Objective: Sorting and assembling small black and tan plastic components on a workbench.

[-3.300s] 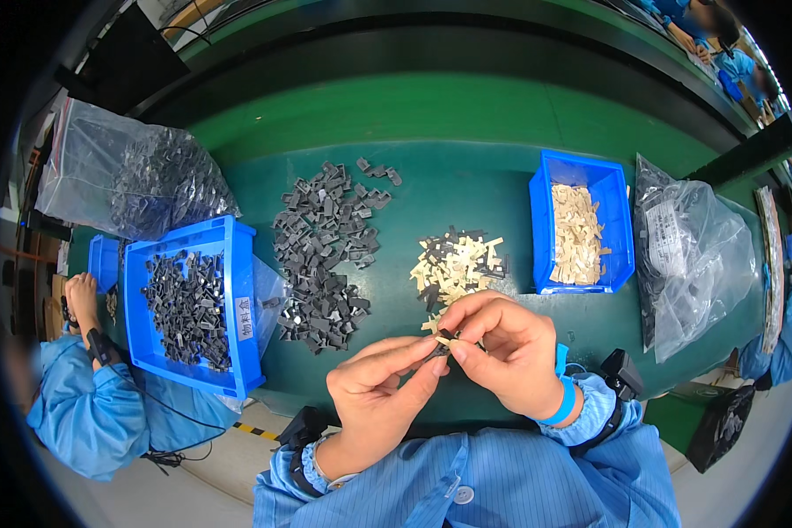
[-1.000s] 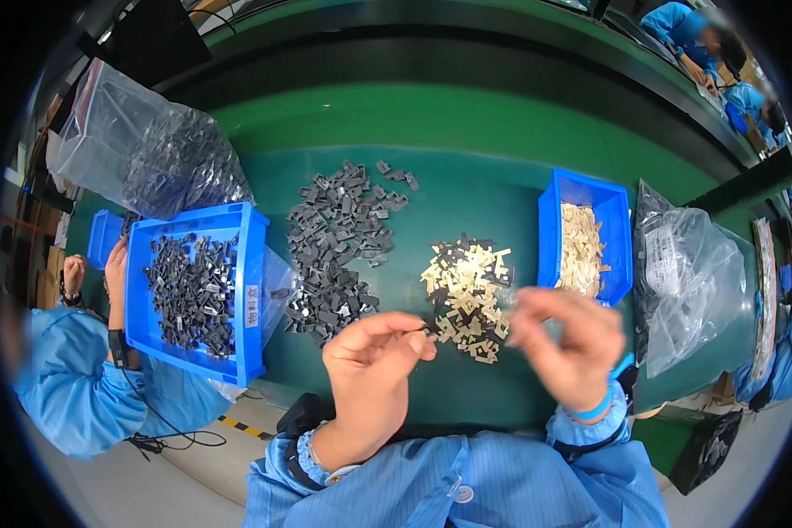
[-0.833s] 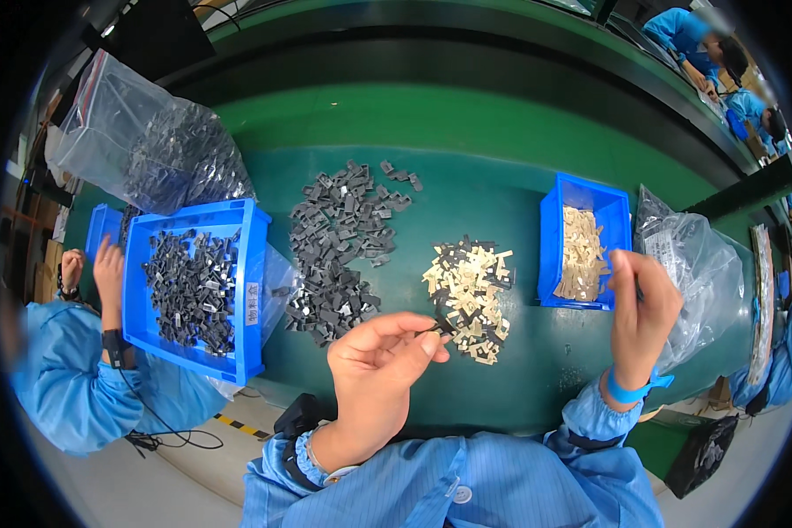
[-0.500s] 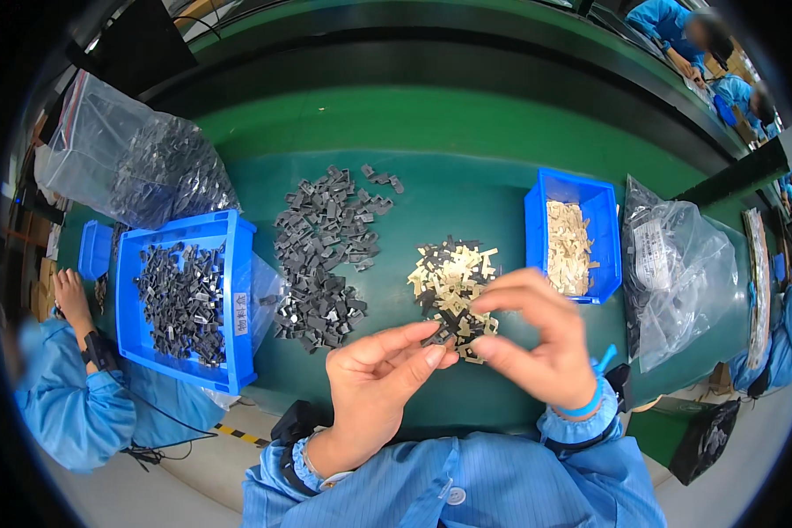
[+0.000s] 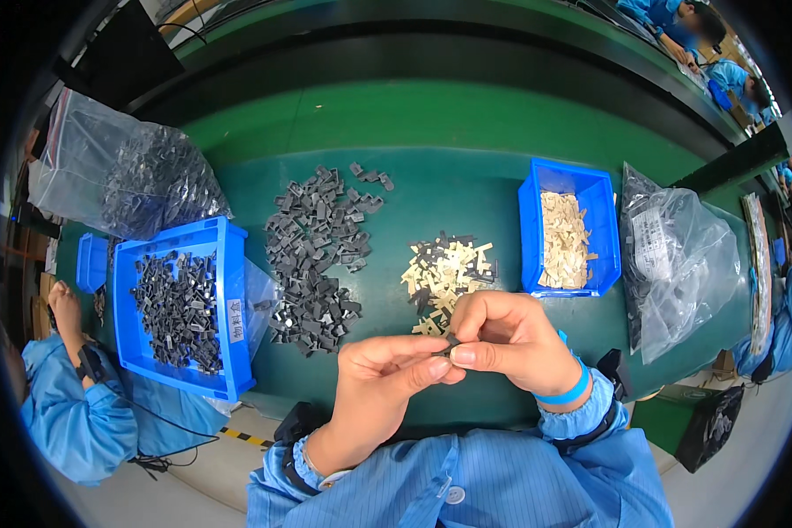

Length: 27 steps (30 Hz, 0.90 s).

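Between the fingertips of my left hand is a small dark grey plastic piece, mostly covered by the fingers. My right hand meets it from the other side, thumb and forefinger pinched at the piece's right end. Whether the right fingers also hold a second small part cannot be seen. Just beyond my hands lies a mixed pile of cream and black strips, partly hidden by the right hand. To its left spreads a larger heap of dark grey plastic pieces.
On the left, a blue bin holds black parts, with a clear bag of dark parts behind it. A smaller blue bin of cream strips stands right, beside another plastic bag. A co-worker's hand is at far left.
My right hand has come down and left from above the strip pile, its spread fingers closing in a pinch at the grey piece. My left hand keeps its hold.
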Each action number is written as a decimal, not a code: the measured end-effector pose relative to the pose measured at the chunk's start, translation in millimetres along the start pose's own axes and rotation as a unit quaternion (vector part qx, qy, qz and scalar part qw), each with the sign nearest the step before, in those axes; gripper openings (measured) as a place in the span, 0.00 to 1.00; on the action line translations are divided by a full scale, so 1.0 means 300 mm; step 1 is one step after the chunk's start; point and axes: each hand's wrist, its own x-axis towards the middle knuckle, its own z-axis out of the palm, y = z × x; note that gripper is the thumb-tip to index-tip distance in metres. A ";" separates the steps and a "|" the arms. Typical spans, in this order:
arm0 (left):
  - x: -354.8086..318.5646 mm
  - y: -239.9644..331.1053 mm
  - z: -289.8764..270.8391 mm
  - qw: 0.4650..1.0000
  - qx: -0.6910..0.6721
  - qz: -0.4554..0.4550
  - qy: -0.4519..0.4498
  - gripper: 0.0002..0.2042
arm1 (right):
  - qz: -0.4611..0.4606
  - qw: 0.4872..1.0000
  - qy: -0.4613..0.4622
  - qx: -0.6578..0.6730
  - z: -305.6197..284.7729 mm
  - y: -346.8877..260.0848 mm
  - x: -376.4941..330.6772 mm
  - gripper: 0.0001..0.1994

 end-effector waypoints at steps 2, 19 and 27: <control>0.005 0.005 -0.014 0.999 -0.010 -0.029 -0.019 0.10 | 0.034 0.993 -0.058 0.098 -0.007 0.005 0.005 0.05; -0.003 0.026 0.007 0.926 0.358 0.106 -0.056 0.15 | 0.078 0.990 -0.040 0.113 0.020 0.072 0.007 0.05; -0.011 0.024 -0.015 0.995 -0.071 -0.076 -0.001 0.10 | 0.011 0.994 0.019 0.104 0.044 0.064 0.002 0.07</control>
